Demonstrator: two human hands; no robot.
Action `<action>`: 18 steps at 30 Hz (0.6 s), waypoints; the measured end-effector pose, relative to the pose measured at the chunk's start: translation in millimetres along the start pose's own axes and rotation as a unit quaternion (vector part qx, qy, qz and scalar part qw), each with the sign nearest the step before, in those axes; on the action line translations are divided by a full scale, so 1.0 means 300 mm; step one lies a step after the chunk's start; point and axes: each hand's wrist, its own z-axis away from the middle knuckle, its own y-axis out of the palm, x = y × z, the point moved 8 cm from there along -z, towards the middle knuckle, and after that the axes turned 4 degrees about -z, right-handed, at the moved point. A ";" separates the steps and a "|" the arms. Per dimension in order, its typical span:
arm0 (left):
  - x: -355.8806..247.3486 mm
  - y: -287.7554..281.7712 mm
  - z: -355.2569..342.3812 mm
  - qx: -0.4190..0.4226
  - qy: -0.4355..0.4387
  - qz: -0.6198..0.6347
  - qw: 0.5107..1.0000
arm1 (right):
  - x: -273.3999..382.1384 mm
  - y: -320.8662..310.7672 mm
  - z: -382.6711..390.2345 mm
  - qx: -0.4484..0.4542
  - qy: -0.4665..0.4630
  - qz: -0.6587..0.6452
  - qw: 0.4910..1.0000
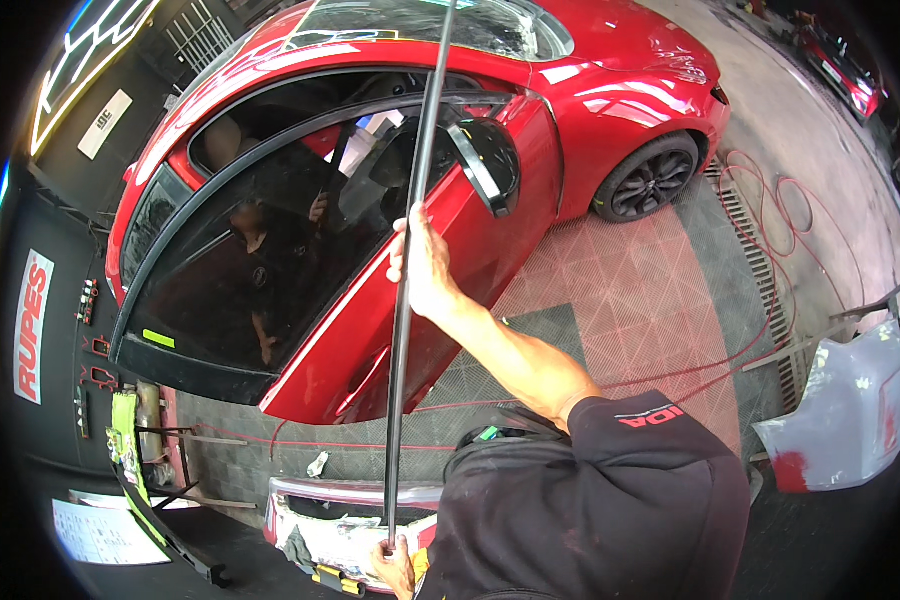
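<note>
A long, slim black pole (400, 350) runs from the top edge down to the lower middle of the view. My right hand (428, 265) is wrapped round it partway up, arm stretched out in front of the red car door (430, 240). Low in the picture, my left hand (395, 570) grips the pole's bottom end. Behind the pole, the open door shows a dark window (260, 250) with a person's reflection, and a black mirror (490, 165).
The red car (630, 85) stands beyond the door. A whitish bumper (840, 410) rests at right. At lower left are a partly stripped panel (345, 535) and a black and green strip on a stand (135, 470). Red hoses (660, 375) cross the tiled floor.
</note>
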 end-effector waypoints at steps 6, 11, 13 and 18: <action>0.050 0.068 -0.007 -0.080 -0.103 0.745 0.654 | 0.021 0.005 0.031 0.045 0.020 0.140 0.989; -0.779 -0.018 -0.311 0.066 0.103 0.912 0.391 | -0.082 0.061 0.210 0.163 0.018 0.145 0.976; -0.975 -0.035 -0.380 0.080 0.090 0.920 0.372 | -0.174 0.086 0.303 0.195 0.036 0.183 0.963; -1.264 0.008 -0.402 0.174 0.149 0.895 0.382 | -0.327 0.143 0.519 0.254 0.059 0.237 0.936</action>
